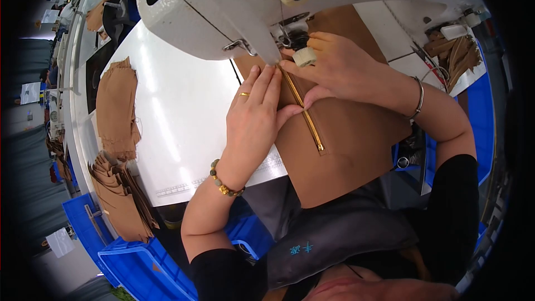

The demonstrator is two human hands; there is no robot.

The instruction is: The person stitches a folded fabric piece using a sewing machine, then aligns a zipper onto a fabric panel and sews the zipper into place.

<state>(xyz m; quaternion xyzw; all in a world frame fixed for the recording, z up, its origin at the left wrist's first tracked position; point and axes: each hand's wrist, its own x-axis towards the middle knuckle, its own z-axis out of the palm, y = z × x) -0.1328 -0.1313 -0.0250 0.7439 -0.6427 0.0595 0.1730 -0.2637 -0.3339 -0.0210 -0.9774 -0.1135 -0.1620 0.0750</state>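
Observation:
A brown panel (356,150), which looks like leather or fabric, lies under the head of a white sewing machine (200,17). Set into it is a gold-toothed zipper (313,128), running slantwise from the needle area towards me. My left hand (251,114) rests on the panel left of the zipper, fingers stretched towards the presser foot and thumb near the teeth. On the other side, my right hand (343,69) lies with fingers spread, thumb at the zipper's edge. Its fingertips are partly hidden behind the machine's cream knob (305,57). The needle itself cannot be made out.
Brown cut pieces (117,108) lie on the white table (173,106) at left, with a folded stack (123,198) nearer me. Blue bins (146,265) stand below. At right are brown scraps (460,58) and scissors (432,67). A ruler strip (181,188) marks the table's front edge.

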